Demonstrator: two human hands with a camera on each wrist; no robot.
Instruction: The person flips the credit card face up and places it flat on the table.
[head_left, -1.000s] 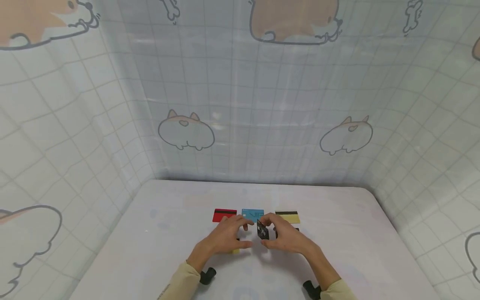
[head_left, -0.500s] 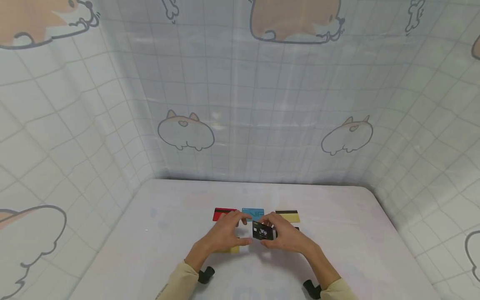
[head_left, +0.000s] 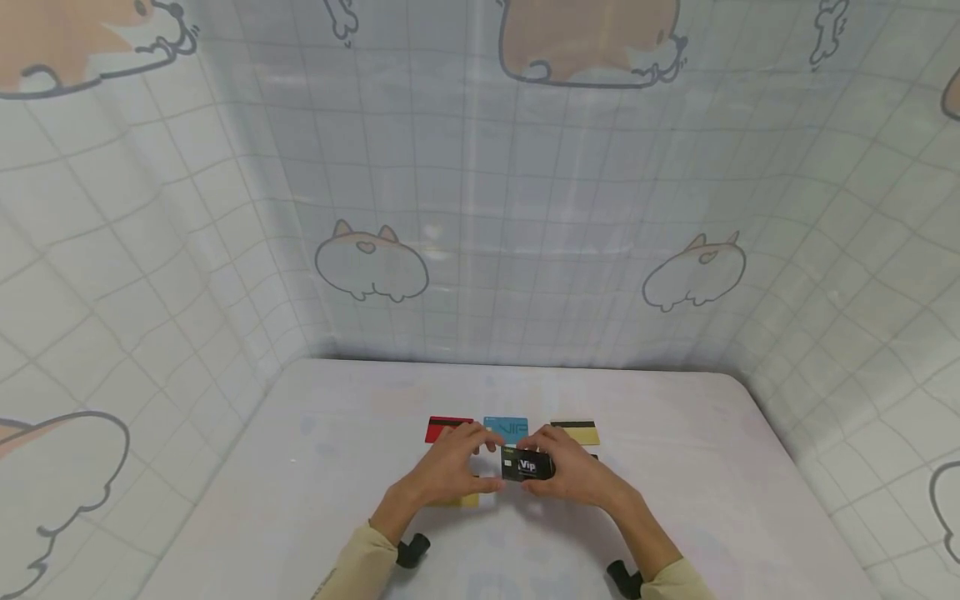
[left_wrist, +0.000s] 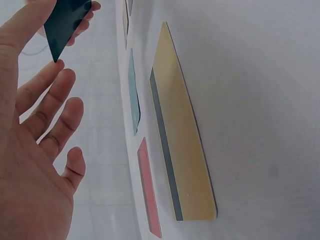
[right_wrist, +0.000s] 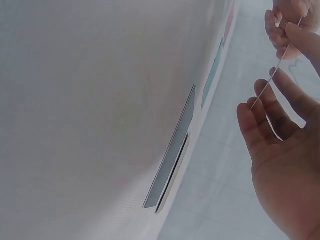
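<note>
In the head view a black card [head_left: 517, 464] printed "Vip" is held up off the table, its printed face toward me. My right hand [head_left: 567, 467] grips its right end between thumb and fingers. The left hand [head_left: 453, 467] has its thumb and index fingertip at the card's left corners; in the left wrist view the index fingertip meets a corner, with the thumb overlapping the card's edge. Under the left hand lies a yellow card with a dark stripe [left_wrist: 182, 150]. Behind the hands lie a red card [head_left: 441, 428], a blue card [head_left: 507, 429] and another yellow card [head_left: 577, 432].
A dark-looking card [right_wrist: 172, 150] lies on the white table [head_left: 360, 392] below the right hand, partly hidden in the head view. Black wrist devices [head_left: 413, 551] sit at both sleeves. A curtain [head_left: 480, 208] with cartoon dogs encloses the table on three sides.
The black card has turned from a slanted, narrow angle until its printed face shows, and its free edge has come to the left fingertips. Both hands have stayed nearly in place.
</note>
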